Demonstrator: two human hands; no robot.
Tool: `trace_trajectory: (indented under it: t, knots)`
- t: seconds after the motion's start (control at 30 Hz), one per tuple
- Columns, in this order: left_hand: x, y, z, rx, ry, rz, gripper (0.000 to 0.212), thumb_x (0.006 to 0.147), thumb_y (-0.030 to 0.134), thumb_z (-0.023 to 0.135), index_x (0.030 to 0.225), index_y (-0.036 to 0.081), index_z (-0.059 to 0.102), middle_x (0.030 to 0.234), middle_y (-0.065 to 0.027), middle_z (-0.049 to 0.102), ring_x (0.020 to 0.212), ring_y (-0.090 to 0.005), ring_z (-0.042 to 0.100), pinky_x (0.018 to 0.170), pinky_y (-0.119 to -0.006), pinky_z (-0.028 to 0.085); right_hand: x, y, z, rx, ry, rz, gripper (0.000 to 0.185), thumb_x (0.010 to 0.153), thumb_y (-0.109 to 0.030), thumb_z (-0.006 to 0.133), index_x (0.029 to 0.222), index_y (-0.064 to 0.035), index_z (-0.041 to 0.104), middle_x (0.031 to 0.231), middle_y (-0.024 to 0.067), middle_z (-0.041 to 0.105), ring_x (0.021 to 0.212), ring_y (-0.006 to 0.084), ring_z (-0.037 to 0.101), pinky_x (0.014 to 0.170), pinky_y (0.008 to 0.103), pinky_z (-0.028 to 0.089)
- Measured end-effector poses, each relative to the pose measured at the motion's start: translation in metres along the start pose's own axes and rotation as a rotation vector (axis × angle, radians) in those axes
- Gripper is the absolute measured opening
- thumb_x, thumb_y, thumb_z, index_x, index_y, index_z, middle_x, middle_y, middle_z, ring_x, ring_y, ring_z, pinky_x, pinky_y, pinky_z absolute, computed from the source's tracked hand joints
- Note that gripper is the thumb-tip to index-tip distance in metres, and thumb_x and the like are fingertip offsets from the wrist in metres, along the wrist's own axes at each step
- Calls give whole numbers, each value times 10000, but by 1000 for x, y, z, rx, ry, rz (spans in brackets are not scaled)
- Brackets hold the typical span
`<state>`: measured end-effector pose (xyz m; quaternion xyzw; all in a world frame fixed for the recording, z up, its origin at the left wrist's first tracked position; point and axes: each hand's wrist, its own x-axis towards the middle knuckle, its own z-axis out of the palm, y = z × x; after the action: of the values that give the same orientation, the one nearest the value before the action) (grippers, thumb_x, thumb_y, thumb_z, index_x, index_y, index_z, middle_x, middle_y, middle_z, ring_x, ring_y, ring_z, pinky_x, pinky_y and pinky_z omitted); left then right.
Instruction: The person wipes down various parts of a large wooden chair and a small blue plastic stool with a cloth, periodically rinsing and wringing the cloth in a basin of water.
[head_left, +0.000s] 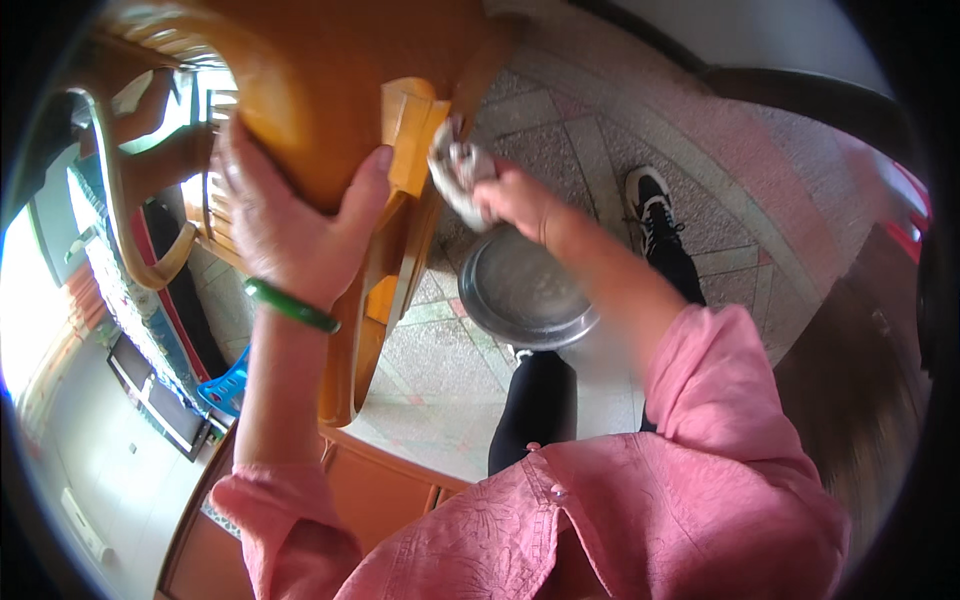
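My left hand (300, 217), with a green bangle (292, 305) at the wrist, grips the rounded edge of a glossy orange-brown wooden furniture piece (337, 67), thumb and fingers spread around it. In my right hand (517, 199) is a bunched pale cloth (461, 176), blurred, beside the side edge of the same wooden piece. Below the cloth, a round metal basin (532, 289) stands on the floor; its contents cannot be made out well.
My feet are on the patterned stone floor, one black-and-white shoe (654, 199) right of the basin. A wooden armchair (135, 247) and a blue plastic item (229, 386) are at left. An orange-brown cabinet (375, 487) lies at lower left, a dark brown surface (855, 360) at right.
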<state>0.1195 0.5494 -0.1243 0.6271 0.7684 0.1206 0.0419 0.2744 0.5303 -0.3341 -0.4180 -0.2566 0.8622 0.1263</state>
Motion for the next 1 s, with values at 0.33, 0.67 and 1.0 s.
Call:
trace_trajectory:
  t: [0.33, 0.67, 1.0]
  knots:
    - [-2, 15, -24, 99, -114, -202, 918, 755, 390, 654, 1384, -70, 171, 1431, -269, 211, 1338, -366, 226, 1107, -441, 179, -196, 48, -7, -258, 117, 175, 325, 713, -26, 517, 1033, -6, 569, 834, 44, 602, 706, 129, 573, 604, 285, 453]
    - [-365, 53, -44, -247, -1019, 173, 431, 804, 147, 510, 1226, 67, 465, 1196, -146, 513, 1036, -320, 563, 852, -423, 470, -316, -23, -58, -248, 492, -130, 435, 639, 20, 470, 1069, -8, 528, 941, 94, 590, 839, 234, 593, 745, 354, 486]
    - [-709, -50, -150, -24, -1363, -952, 438, 754, 156, 553, 1183, 68, 566, 1221, -177, 549, 1130, -301, 535, 947, -368, 427, -418, -1, -5, -19, 439, -119, 441, 642, 41, 494, 1080, -8, 513, 1000, 137, 583, 845, 312, 604, 733, 436, 513]
